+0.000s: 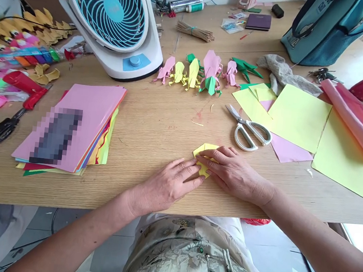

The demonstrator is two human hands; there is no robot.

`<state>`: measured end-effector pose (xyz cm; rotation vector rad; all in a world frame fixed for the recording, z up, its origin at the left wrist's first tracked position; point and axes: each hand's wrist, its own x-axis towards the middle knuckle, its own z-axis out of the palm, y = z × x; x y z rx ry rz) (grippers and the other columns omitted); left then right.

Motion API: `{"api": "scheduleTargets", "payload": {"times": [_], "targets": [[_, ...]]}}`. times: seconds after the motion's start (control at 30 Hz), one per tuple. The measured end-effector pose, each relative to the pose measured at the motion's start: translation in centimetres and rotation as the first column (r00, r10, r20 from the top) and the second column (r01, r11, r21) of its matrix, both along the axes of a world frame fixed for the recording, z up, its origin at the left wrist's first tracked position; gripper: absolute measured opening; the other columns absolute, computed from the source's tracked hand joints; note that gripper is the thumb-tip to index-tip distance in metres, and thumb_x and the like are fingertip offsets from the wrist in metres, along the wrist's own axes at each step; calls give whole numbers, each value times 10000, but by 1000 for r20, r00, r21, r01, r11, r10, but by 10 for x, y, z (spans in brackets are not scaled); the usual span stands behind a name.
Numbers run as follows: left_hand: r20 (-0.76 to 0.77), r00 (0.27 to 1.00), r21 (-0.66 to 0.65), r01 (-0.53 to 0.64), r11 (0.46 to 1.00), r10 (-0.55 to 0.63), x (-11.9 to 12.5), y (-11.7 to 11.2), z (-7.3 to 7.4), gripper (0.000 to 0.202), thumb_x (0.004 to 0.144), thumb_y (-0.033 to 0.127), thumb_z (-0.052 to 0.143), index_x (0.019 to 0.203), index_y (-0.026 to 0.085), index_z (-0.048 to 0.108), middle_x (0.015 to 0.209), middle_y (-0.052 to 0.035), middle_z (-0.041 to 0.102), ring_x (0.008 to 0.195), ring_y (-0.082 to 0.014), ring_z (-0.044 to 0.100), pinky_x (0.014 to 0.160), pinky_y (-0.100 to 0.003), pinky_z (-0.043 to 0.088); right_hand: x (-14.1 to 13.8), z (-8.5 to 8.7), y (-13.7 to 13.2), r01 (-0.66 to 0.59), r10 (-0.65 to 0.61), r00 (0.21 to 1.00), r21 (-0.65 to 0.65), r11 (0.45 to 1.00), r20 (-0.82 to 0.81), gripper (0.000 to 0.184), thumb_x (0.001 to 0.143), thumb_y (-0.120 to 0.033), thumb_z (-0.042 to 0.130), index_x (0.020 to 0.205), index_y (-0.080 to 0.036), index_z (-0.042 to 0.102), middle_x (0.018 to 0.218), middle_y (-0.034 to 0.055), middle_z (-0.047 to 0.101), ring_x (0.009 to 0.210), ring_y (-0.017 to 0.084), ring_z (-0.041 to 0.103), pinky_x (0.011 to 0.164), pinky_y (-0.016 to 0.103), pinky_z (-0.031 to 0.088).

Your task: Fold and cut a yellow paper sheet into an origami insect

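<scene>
A small folded piece of yellow paper [205, 148] lies on the table near its front edge, partly covered by my hands. My left hand [172, 182] rests flat with its fingertips on the paper's left side, fingers slightly apart. From the right, my right hand [236, 173] lies over the paper, fingers stretched out and pressing it down. Neither hand is wrapped round anything. White-handled scissors [248, 130] lie beyond my right hand, blades partly open. Folded paper figures in pink, yellow and green, such as a yellow one [193, 74], stand in a row farther back.
At left, a stack of coloured paper [91, 100] lies before a white fan [139, 40]. Cut yellow sheets [300, 116] and a rolled pink sheet [354, 124] cover the right side. A teal bag [327, 43], grey cloth [277, 72] and stick bundle [195, 31] are behind.
</scene>
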<state>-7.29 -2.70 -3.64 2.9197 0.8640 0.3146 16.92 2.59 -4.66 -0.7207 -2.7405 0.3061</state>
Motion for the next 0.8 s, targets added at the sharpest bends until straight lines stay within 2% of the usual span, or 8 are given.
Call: {"api": "scheduleTargets", "payload": {"times": [0.1, 0.27, 0.47, 0.67, 0.8], "targets": [[-29, 1000, 22, 7, 1000, -6, 3, -3, 4, 381, 967, 166, 477, 1341, 134, 541, 1326, -122, 603, 1334, -283, 479, 1111, -464, 423, -5, -1, 3, 16, -16, 1000, 3, 1000, 13, 419, 978, -213, 457, 1388, -170, 531, 1270, 151, 584, 1023, 261, 519, 892, 429, 446], [-84, 996, 47, -6, 999, 10, 5, -9, 4, 413, 971, 167, 470, 1376, 94, 501, 1372, -128, 579, 1302, -266, 503, 1079, -434, 445, -11, -4, 6, 44, -46, 998, 42, 998, 41, 479, 935, -207, 515, 1414, -195, 502, 1231, 146, 569, 982, 265, 485, 872, 424, 443], [-106, 994, 96, 1, 995, 9, 7, -13, 1, 387, 985, 167, 446, 1360, 109, 519, 1395, -125, 568, 1318, -276, 494, 1080, -452, 438, -14, -7, 5, 66, -69, 997, 73, 995, 36, 446, 953, -227, 490, 1396, -190, 519, 1223, 151, 567, 969, 262, 477, 870, 415, 433], [-71, 996, 27, -48, 998, 50, 11, -16, 5, 380, 973, 182, 479, 1344, 116, 524, 1370, -124, 577, 1302, -269, 508, 1104, -458, 433, -16, -6, 3, 90, -94, 995, 95, 991, 36, 437, 958, -234, 488, 1390, -176, 524, 1224, 151, 566, 964, 256, 473, 865, 399, 419], [22, 994, -28, -105, 994, 105, 13, -18, 3, 349, 945, 145, 503, 1289, 147, 562, 1327, -120, 585, 1295, -244, 507, 1100, -444, 441, -17, -6, 3, 101, -106, 994, 105, 989, 35, 428, 960, -238, 486, 1382, -178, 533, 1221, 144, 565, 954, 245, 476, 866, 391, 416]]}}
